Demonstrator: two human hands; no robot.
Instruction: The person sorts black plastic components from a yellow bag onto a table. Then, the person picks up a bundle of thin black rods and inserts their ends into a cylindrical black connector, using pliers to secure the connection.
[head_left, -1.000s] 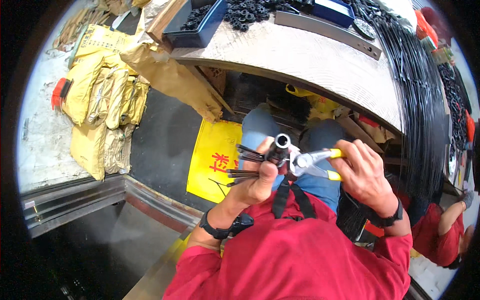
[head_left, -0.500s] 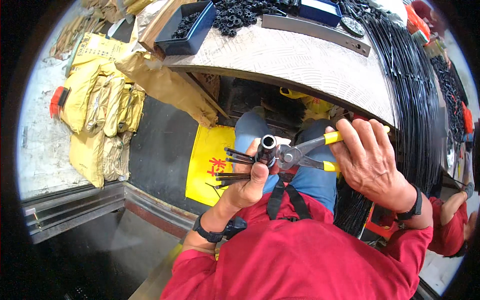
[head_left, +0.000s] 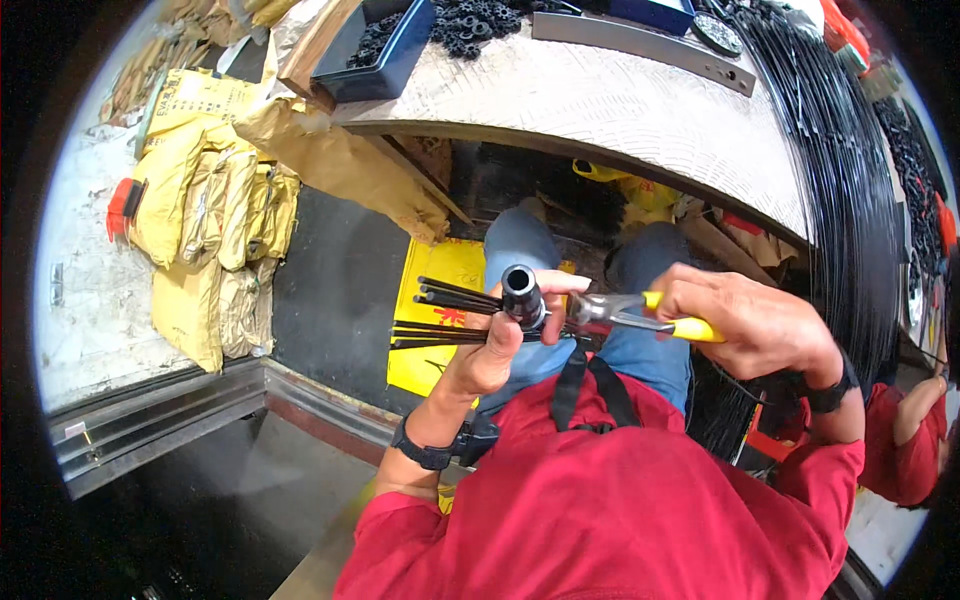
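Note:
A short black tubular piece [head_left: 521,292] with a round open end facing up is gripped by my left hand [head_left: 487,362], thumb pressed along it. Several thin black rods [head_left: 450,299] stick out to the left of that hand. My right hand [head_left: 752,322] is closed round the yellow handles of metal pincers [head_left: 597,309]. Their jaws meet the right side of the black piece, by my left fingertips; what lies between the jaws is hidden. Compared with a wide spread, the handles sit close together. Both hands are above my lap.
Ahead stands a pale worktable [head_left: 620,95] with a blue bin [head_left: 385,60] of small black parts, a metal bar [head_left: 645,50] and a bundle of long black rods [head_left: 840,160]. Yellow sacks [head_left: 210,210] are stacked at left. A co-worker's red sleeve [head_left: 905,450] shows at right.
The pincers' handles have come together and my right hand has closed tighter and turned lower. The black piece has shifted slightly left in view, and the whole view has moved a little.

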